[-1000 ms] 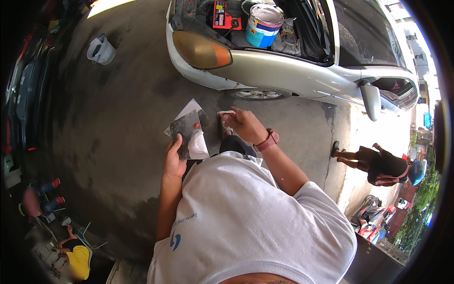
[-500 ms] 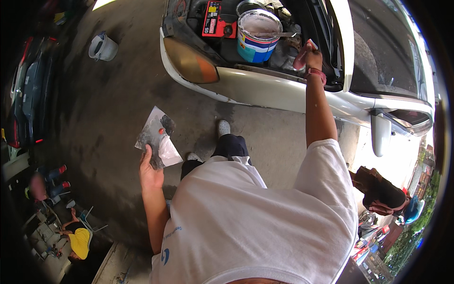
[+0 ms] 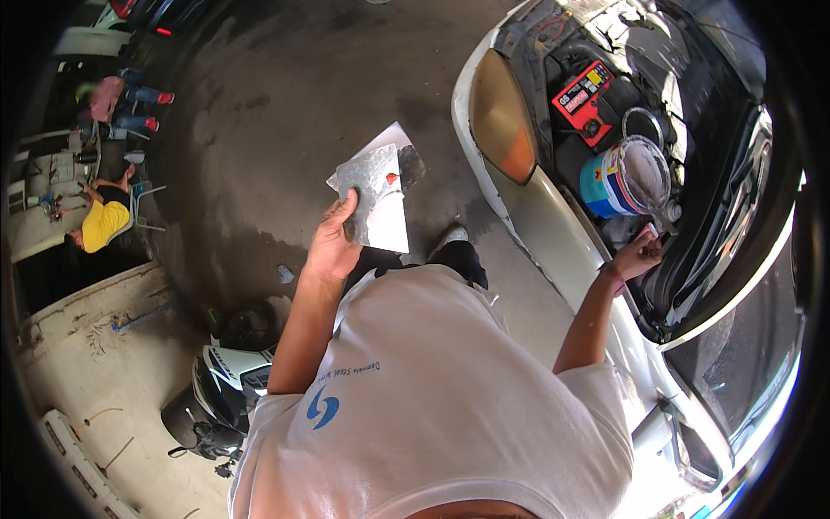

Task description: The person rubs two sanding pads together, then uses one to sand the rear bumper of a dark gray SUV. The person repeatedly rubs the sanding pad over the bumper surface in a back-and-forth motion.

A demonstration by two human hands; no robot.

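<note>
My left hand [image 3: 334, 244] grips a flat grey mixing board [image 3: 365, 177] by its edge, thumb on top. On the board lie a patch of white putty [image 3: 387, 225] and a small red dab [image 3: 392, 178]. Over the edge of the open engine bay, my right hand [image 3: 635, 258] is closed on a pinkish tube [image 3: 648, 232], mostly hidden by the fingers. Just beyond that hand, a blue and white putty can [image 3: 608, 183] stands lidless in the bay, with pale paste inside.
A red car battery [image 3: 584, 101] sits behind the can. The car's fender [image 3: 553, 225] runs along my right. At left are a motorcycle [image 3: 220, 389], a seated person in yellow [image 3: 108, 225] and another person in pink [image 3: 105, 99].
My view has turned left, so the car now appears farther right. The board has come up nearer the middle of the view. My right hand still holds the tube beside the can.
</note>
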